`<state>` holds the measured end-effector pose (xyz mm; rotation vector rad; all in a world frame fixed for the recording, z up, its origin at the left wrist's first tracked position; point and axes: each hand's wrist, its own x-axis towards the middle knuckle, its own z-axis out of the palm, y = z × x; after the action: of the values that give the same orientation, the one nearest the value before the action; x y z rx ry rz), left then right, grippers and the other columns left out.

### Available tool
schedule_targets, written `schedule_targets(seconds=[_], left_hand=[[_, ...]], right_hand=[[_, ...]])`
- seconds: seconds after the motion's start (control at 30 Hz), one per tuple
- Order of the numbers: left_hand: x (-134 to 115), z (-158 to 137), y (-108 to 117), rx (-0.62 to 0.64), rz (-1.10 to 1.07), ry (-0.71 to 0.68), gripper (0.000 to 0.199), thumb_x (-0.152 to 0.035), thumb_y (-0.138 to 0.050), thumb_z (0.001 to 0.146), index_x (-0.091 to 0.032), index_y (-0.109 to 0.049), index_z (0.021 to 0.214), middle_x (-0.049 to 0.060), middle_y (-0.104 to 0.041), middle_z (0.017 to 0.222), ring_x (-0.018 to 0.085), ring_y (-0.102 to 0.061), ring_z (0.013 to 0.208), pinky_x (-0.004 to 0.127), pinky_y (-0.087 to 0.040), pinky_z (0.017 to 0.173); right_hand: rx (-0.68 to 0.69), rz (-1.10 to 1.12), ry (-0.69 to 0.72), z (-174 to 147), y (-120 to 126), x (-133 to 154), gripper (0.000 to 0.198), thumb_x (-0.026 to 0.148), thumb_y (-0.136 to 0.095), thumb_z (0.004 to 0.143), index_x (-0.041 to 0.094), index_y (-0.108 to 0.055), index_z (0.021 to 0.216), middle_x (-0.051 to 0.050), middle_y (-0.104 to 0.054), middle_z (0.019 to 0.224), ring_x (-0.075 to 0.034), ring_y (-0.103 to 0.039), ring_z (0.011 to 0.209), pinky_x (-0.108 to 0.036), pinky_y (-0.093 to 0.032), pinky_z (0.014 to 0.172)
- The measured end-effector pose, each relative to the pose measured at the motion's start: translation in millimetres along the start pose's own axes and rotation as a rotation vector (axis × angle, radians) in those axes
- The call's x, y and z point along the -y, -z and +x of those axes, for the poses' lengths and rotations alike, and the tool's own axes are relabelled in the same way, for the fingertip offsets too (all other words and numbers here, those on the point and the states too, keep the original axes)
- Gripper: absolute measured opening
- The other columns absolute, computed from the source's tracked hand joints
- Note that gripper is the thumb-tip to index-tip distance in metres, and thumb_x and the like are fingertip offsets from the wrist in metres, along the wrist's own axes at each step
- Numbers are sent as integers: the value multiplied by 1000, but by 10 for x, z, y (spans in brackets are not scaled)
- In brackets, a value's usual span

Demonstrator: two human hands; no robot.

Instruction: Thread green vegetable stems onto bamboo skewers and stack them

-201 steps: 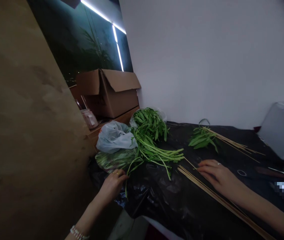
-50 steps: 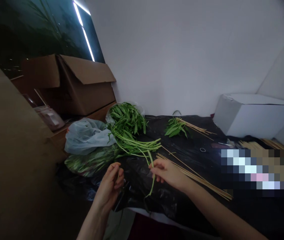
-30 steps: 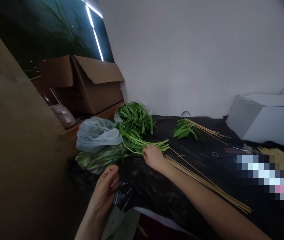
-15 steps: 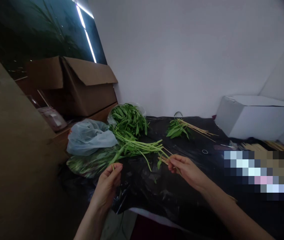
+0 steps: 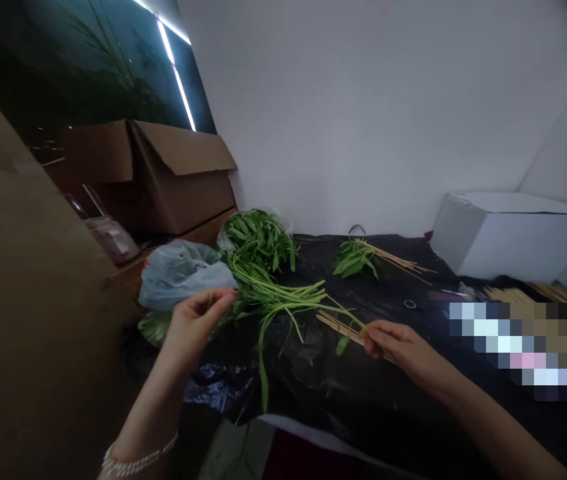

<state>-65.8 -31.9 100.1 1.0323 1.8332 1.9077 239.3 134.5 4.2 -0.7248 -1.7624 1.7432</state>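
My right hand (image 5: 388, 343) is closed in a pinch on the end of a long green stem (image 5: 336, 308), which looks like water spinach. The stem runs left over the pile, and a long leaf (image 5: 263, 373) hangs down at its far side. Thin wooden skewers (image 5: 336, 325) lie just under that hand. My left hand (image 5: 196, 323) has thumb and fingers pinched together in front of the bluish plastic bag (image 5: 180, 270); what they hold, if anything, is too small to make out. Beside it, the pile of leafy greens (image 5: 258, 243) spreads its cut stems (image 5: 293, 293) rightward.
Skewers threaded with green leaves (image 5: 356, 260) lie at the back on black plastic sheeting (image 5: 333, 387). A white box (image 5: 523, 233) and bundled sticks (image 5: 513, 297) are on the right. An open cardboard box (image 5: 183, 190) stands at the back left, and a small ring (image 5: 410, 304) lies mid-right.
My right hand has moved right and slightly down, drawing the stem along. My left hand has moved up and left, and its bracelet now shows. The long leaf now hangs over the front of the pile.
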Motion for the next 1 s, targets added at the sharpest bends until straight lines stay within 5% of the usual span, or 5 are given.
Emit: schedule_targets(seconds=[0.1, 0.27, 0.67, 1.0], left_hand=[[4, -61, -161, 195, 147, -48, 16, -32, -78, 66, -18, -78, 73, 6, -68, 76, 18, -56, 71, 23, -42, 61], [110, -169, -324, 353, 297, -153, 19, -31, -78, 67, -22, -79, 84, 4, -63, 72, 16, -52, 64, 25, -39, 58], [360, -234, -351, 380, 406, -118, 18, -33, -65, 77, -15, -67, 74, -1, -55, 66, 10, -40, 54, 23, -29, 51], [383, -226, -324, 316, 279, -83, 16, -31, -63, 79, -15, -62, 82, -1, -56, 69, 11, -49, 62, 21, -36, 57]], right_hand=[[-2, -35, -14, -13, -18, 41, 33, 50, -62, 82, 18, -70, 82, -3, -63, 72, -16, -52, 68, -30, -38, 66], [6, -42, -20, -13, -30, 27, 32, 49, -61, 83, 19, -70, 83, -3, -64, 73, -16, -53, 68, -29, -39, 66], [39, -55, -13, 20, -64, 29, 33, 48, -59, 85, 16, -69, 85, -2, -63, 73, -14, -53, 69, -27, -38, 67], [92, -212, -68, -21, -122, 168, 32, 45, -56, 85, 16, -69, 82, 0, -61, 65, -14, -54, 66, -27, -38, 66]])
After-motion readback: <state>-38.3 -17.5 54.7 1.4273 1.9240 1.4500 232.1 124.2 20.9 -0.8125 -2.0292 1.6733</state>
